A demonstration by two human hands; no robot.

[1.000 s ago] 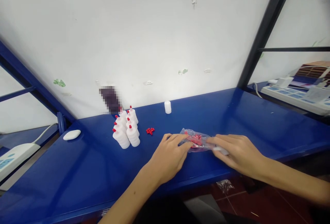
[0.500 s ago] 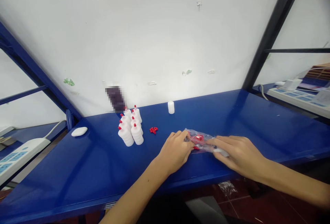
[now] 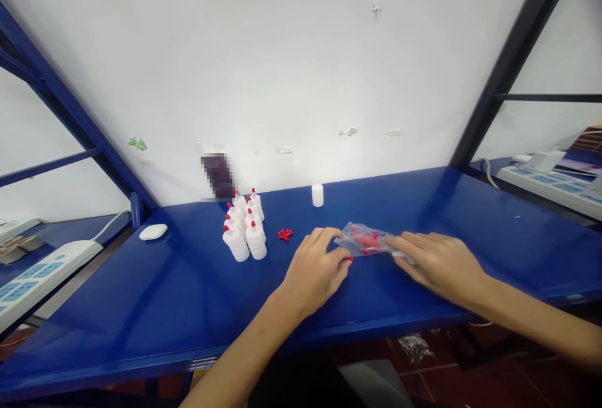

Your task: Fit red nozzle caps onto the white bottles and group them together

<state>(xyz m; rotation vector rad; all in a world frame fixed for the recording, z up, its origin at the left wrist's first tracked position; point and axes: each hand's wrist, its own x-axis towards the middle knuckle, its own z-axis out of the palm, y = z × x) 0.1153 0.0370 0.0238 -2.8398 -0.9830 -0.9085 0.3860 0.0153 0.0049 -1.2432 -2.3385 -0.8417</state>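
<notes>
A clear plastic bag (image 3: 348, 231) with several small red caps (image 3: 369, 242) inside lies over the table in front of me. My right hand (image 3: 439, 264) grips its right end, where something whitish shows under the fingers. My left hand (image 3: 317, 264) is at the bag's left end, index finger and thumb apart. One loose red cap (image 3: 350, 259) is right by the left thumb tip, outside the bag. To the left stand several white squeeze bottles (image 3: 256, 242) in rows, with red-tipped nozzles. A small pile of red caps (image 3: 285, 235) lies between them and my left hand.
A white cylindrical bottle (image 3: 317, 195) without a visible nozzle stands near the wall on the blue table (image 3: 164, 308). A white oval object (image 3: 153, 232) lies at the left. Power strips (image 3: 42, 276) sit beyond the frame posts on both sides.
The bag has shifted slightly up and flattened. My left fingers have parted from their closed hold on it, and a red cap now shows by the thumb.
</notes>
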